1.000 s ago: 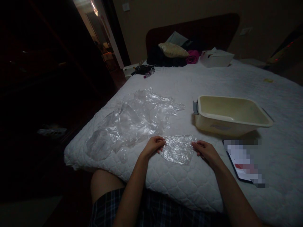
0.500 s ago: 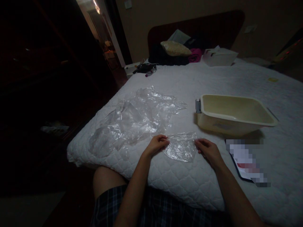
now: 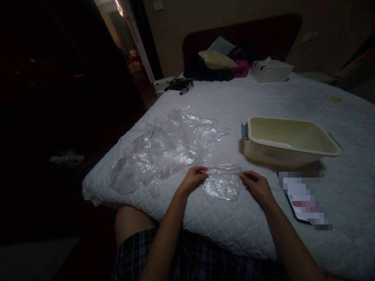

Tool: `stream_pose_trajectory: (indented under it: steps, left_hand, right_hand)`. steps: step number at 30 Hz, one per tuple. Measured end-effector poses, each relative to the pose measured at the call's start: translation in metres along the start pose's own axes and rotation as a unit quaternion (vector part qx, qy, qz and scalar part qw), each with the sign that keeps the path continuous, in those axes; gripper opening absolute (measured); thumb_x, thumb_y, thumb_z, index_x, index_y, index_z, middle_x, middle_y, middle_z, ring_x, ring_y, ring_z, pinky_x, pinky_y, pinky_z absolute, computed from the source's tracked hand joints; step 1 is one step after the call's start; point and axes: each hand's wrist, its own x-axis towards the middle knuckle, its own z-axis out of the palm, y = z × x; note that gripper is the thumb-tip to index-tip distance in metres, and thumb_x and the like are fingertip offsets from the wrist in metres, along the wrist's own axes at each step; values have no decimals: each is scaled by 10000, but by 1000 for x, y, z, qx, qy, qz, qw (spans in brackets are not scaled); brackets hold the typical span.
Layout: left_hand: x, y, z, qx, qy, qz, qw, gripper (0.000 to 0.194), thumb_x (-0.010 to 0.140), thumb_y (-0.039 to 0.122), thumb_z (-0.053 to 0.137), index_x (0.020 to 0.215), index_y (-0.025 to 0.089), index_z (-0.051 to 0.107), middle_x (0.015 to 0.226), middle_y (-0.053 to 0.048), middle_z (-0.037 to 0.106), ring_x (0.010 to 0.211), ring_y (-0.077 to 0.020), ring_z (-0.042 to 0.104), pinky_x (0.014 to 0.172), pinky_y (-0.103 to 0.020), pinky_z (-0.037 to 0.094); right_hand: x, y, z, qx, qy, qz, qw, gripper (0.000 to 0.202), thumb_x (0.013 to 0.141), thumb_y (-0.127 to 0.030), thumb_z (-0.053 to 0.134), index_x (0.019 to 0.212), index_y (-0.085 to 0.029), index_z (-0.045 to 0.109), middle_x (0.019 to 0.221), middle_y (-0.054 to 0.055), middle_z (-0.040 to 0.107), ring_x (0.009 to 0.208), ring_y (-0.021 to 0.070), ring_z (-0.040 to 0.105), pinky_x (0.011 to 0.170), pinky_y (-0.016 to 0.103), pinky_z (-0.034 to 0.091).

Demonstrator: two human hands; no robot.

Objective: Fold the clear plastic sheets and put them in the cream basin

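A small clear plastic bag [image 3: 223, 183] lies near the front edge of the white quilted bed [image 3: 228, 226]. My left hand [image 3: 194, 178] pinches its left upper edge, and my right hand [image 3: 258, 185] pinches the right upper edge. Between the two hands the bag's top is stretched fairly straight, while its lower part is crinkled. Just beyond my left hand, a wide heap of crumpled clear plastic [image 3: 170, 144] spreads over the bed's left side.
A cream plastic bin [image 3: 290, 150] stands right of the heap. Nearer me lies a blurred flat object with a dark edge [image 3: 304, 203]. A white box [image 3: 271, 71], a beige pillow [image 3: 216, 59] and a small bottle [image 3: 185, 91] are farther back.
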Motion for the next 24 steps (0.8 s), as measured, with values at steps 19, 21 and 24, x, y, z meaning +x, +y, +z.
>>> stream_pose_trajectory:
  steps: [19, 21, 24]
  left_hand:
    - [-3, 0, 2, 20, 37, 13, 999, 255, 613, 313, 699, 772, 122, 646, 552, 20, 543, 399, -50, 434, 362, -163, 289]
    - [-3, 0, 2, 24, 44, 17, 999, 240, 620, 298, 689, 778, 122, 652, 530, 23, 533, 399, -55, 432, 363, -166, 286]
    - [-4, 0, 2, 27, 48, 27, 998, 211, 627, 266, 670, 779, 120, 661, 519, 22, 528, 410, -61, 435, 374, -169, 298]
  right_hand:
    - [-1, 2, -2, 6, 13, -40, 999, 295, 615, -417, 709, 779, -181, 646, 756, 45, 649, 645, 164, 571, 561, 279, 476]
    - [-2, 2, -3, -11, 10, -61, 998, 257, 621, -397, 704, 762, -188, 654, 748, 39, 646, 661, 174, 576, 605, 301, 483]
    - [-2, 1, -6, -34, -2, -86, 996, 234, 611, -375, 714, 756, -195, 675, 816, 51, 656, 754, 207, 597, 702, 341, 485]
